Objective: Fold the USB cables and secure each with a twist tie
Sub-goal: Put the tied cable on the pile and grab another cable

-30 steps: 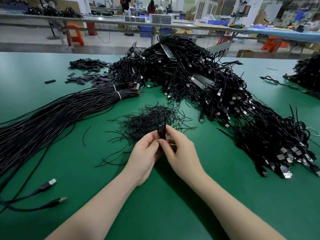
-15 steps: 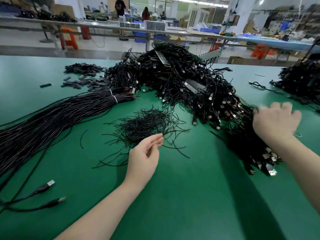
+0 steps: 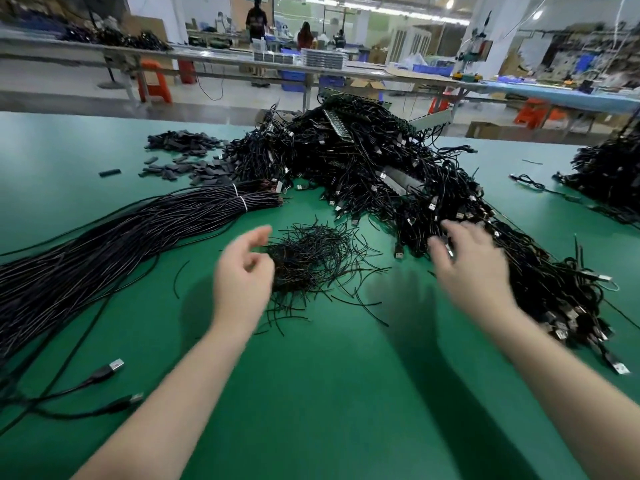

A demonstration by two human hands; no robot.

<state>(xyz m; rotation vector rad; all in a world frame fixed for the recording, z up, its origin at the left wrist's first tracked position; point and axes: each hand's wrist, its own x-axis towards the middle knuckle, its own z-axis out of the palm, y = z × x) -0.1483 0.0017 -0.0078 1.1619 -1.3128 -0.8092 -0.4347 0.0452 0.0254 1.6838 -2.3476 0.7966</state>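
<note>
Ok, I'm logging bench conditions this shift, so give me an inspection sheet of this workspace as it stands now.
Surface: green table, bare near the person.
Job's things: twist ties heaped centre; finished cable pile behind and right.
Clutter: small black pieces scattered far left.
Hands: left hand open beside the ties; right hand open, blurred, at the pile's edge.
Cables: straight cable bundle left, banded white.
Surroundings: workbenches, people beyond.
</note>
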